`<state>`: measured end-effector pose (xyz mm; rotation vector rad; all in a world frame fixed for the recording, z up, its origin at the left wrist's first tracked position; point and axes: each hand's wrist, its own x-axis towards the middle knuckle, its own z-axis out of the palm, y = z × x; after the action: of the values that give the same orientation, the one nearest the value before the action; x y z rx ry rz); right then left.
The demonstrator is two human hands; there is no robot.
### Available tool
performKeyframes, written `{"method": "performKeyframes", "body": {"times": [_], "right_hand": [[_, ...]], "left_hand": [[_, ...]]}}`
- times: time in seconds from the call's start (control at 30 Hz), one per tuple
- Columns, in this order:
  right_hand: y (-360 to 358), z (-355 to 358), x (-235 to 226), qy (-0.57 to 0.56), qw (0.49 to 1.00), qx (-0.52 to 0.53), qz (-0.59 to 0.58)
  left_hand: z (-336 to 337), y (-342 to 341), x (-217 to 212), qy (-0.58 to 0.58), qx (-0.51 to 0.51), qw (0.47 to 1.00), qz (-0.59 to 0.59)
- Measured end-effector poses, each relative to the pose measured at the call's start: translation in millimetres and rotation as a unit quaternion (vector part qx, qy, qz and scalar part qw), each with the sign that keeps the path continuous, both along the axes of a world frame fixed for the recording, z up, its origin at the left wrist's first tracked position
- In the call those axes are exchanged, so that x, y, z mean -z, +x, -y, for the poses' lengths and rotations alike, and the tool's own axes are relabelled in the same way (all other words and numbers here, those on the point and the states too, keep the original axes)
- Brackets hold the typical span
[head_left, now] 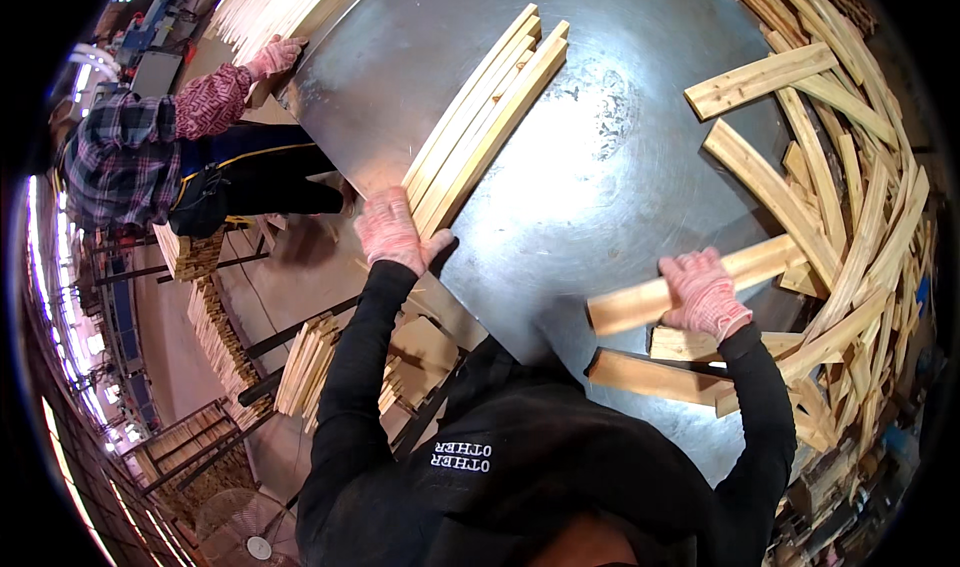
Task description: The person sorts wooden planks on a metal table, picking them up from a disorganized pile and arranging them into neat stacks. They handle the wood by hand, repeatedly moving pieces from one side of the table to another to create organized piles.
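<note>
My left hand point(392, 230), in a pink-and-white knit glove, grips the near end of a bundle of long wooden slats point(485, 117), its thumb on the right side and its fingers on the left. They lie side by side, slanting away across the metal table point(400, 77). At the right, my gloved right hand point(703, 292) is closed over a wooden board point(630, 307), fingers across its top. That board's far end reaches to the loose pile. Just nearer to me lie a short board point(690, 345) and another board point(650, 376), both apart from my fingers.
A curved heap of loose boards point(870, 257) fills the table's right side. At the far left a co-worker point(130, 157) has a gloved hand by a stack of pale slats point(285, 7). Slat stacks point(305, 367) and a fan point(255, 537) stand lower left.
</note>
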<state>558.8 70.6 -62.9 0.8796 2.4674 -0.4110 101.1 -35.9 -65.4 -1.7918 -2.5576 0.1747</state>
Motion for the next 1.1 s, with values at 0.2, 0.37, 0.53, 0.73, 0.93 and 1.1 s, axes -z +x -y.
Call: {"method": "performKeyframes", "body": {"times": [0.2,0.37,0.53,0.73,0.93,1.1], "right_hand": [[-95,-85,-22,0.146,0.914,0.129,-0.356],[-242,-188,-16,0.306,0.917,0.071,-0.245],[-309,-197,11,0.241,0.957,0.117,-0.111],[-296,-194,-18,0.164,0.844,0.213,-0.463],[-277,-160,-47,0.233,0.729,0.361,-0.533],[-261,-43,51,0.055,0.87,0.405,-0.276]], "left_hand": [[102,-64,61,0.334,-0.361,0.858,0.147],[109,-41,73,0.403,-0.561,0.444,0.571],[129,-38,82,0.368,-0.562,0.424,0.608],[149,-5,-12,0.049,-0.293,0.86,0.415],[83,-71,-64,0.182,-0.171,0.951,0.184],[-2,-194,12,0.066,-0.184,0.961,0.198]]}}
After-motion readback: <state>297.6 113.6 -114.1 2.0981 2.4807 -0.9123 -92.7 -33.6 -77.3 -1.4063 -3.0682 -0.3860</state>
